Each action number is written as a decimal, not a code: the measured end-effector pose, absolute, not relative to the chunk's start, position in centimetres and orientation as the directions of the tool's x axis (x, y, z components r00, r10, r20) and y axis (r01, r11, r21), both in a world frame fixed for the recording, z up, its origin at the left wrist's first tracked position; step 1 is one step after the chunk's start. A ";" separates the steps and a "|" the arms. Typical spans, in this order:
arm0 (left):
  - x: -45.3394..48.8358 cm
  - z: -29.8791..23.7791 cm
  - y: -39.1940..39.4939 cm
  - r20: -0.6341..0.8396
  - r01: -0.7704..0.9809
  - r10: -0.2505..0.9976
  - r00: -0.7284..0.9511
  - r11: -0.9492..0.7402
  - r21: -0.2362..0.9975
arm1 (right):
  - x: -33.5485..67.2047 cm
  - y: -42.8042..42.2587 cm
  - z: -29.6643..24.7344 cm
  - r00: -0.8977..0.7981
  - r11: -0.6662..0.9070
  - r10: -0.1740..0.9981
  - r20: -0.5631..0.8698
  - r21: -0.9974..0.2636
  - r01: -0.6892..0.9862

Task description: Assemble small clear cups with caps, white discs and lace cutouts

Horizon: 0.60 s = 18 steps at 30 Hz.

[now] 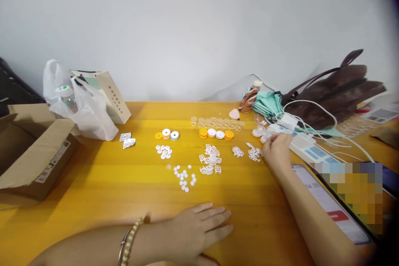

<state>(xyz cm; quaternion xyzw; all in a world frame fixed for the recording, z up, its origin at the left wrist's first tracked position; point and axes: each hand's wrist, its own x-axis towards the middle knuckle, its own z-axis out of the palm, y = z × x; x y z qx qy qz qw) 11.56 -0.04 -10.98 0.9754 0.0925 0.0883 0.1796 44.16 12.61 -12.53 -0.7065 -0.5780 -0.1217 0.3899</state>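
Note:
My left hand (204, 226) lies flat on the table, fingers spread, holding nothing. My right hand (277, 151) is at the right, fingers bent together by a group of small round white pieces with clear tops (258, 132); whatever is in its fingertips is hidden. Left of it lie white openwork plastic pieces (254, 153), with a larger pile of them (211, 160) mid-table. Orange and white round discs (215, 134) stand in a row behind these. Clear round cups (217, 123) are lined up farther back. White round caps (183, 176) are scattered ahead of my left hand.
A power strip (311, 147) with white cables and a phone (332, 205) lie on the right. Behind them are a brown bag (336, 95) and a bottle (250, 97). On the left stand a cardboard box (37, 158) and a plastic bag (90, 112).

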 end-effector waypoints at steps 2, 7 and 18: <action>11.6 -10.9 -0.1 0.142 0.151 0.218 0.966 -0.915 0.374 | 42.8 12.3 -12.2 0.263 0.058 0.709 0.654 -0.426 0.903; 11.6 -11.2 -0.3 0.174 0.163 0.240 0.955 -0.915 0.369 | 37.5 10.5 -11.9 0.062 0.316 0.758 0.650 -0.447 0.837; 11.6 -11.8 -0.2 0.250 0.125 0.230 0.940 -0.919 0.374 | 35.7 -0.6 -15.3 -0.321 0.454 0.869 0.378 -0.347 0.821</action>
